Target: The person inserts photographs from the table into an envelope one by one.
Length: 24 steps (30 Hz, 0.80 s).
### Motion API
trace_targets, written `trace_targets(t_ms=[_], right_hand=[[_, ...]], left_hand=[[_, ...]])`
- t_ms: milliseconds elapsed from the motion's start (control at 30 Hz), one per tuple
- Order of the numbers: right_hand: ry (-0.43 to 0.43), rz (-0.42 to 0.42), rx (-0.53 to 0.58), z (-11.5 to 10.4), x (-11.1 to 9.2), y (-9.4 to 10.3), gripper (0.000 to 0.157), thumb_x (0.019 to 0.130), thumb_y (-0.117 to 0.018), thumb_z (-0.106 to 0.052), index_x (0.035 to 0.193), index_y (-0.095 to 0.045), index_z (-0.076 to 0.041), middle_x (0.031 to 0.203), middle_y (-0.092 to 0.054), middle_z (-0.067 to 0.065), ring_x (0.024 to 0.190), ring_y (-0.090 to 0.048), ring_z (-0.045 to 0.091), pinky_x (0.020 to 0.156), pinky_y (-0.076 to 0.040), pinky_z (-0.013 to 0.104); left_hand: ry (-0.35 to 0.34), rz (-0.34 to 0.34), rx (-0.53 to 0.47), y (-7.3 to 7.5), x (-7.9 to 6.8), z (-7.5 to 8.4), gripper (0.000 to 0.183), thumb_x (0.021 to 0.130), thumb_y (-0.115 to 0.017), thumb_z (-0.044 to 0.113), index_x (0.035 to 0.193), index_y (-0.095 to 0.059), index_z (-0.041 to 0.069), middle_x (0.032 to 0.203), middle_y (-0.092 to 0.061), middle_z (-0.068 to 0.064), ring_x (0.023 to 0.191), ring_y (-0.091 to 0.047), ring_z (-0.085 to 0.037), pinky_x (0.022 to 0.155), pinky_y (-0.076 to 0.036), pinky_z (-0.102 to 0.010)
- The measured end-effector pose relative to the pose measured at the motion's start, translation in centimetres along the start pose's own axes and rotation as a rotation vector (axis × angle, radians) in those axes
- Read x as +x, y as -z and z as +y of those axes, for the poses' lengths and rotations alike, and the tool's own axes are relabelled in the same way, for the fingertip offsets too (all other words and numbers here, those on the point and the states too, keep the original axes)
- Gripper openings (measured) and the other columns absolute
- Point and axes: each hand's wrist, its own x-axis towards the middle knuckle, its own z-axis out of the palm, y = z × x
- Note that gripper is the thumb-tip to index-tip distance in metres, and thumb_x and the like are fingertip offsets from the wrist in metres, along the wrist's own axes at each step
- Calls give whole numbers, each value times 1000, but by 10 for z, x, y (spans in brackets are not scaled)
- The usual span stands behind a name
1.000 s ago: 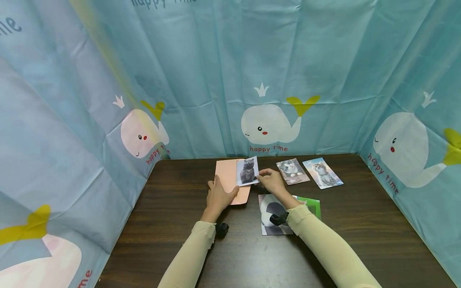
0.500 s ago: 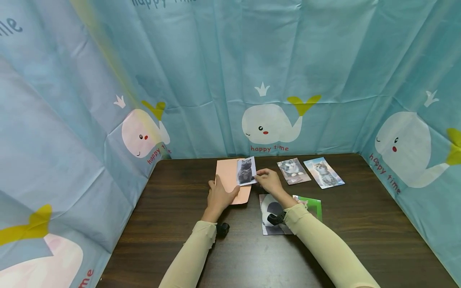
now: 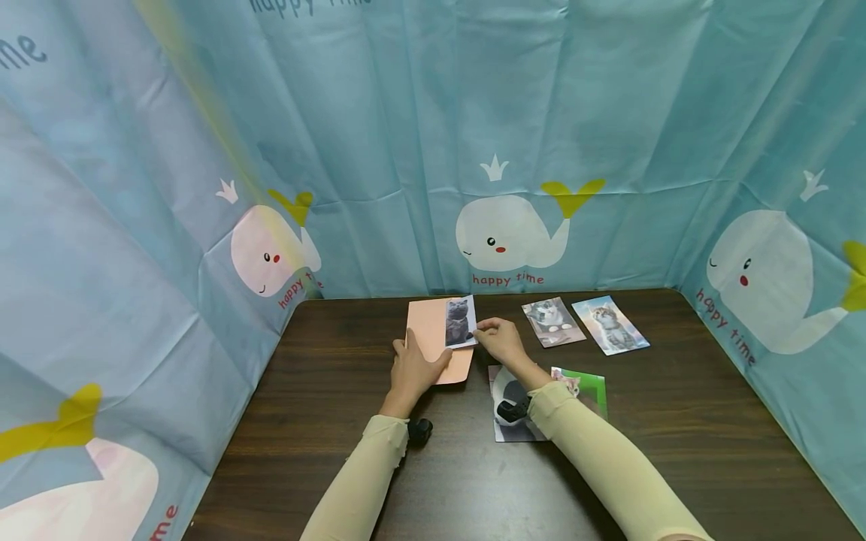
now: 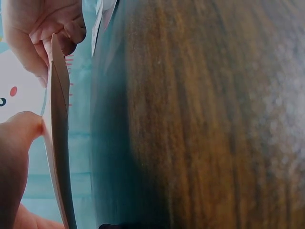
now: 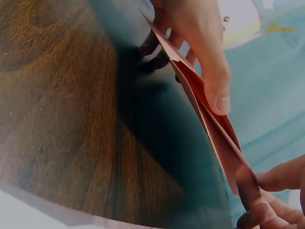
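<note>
A peach paper envelope [image 3: 426, 323] is held up off the table near its back edge, with the left hand [image 3: 411, 372] gripping it by its lower left part. Its thumb lies on the front face and the fingers are behind, as the right wrist view shows. From the envelope's right side sticks out a photo card of a grey cat [image 3: 458, 319], its left part hidden inside. My right hand [image 3: 499, 338] pinches the card's lower right edge between thumb and fingers. Edge-on, the envelope [image 4: 58, 109] shows as a thin strip in the left wrist view.
Two kitten photo cards [image 3: 552, 321] [image 3: 611, 324] lie at the back right of the brown table [image 3: 304, 443]. Nearer lie a grey and white picture card [image 3: 504, 398] and a green-edged card [image 3: 594, 387], both partly under the right forearm. A whale-print curtain [image 3: 379, 150] surrounds the table.
My right hand has moved left with the cat card, and less of the card shows outside the envelope. The left hand keeps its grip in nearly the same place.
</note>
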Motion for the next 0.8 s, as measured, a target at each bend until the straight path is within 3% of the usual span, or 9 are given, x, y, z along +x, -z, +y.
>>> trace_targets(t_ms=[467,800], right_hand=[[-5,-19,-15,-4,3,-10,22,100,-74,-14,114,-77,2,106,-80,18,101,-76,33,79,-57,39],[-9,-32,-66,-9,4,-17,20,99,-76,-14,111,-79,1,100,-80,15,94,-75,29,77,-57,38]], left_hand=[[30,-5,-7,0,1,1,117,88,-77,66,169,-25,-2,144,-39,-35,109,-64,-55,93,-56,-61],[17,-8,1,0,2,-1,117,89,-76,66,168,-24,-4,143,-40,-35,105,-65,-54,91,-56,-61]])
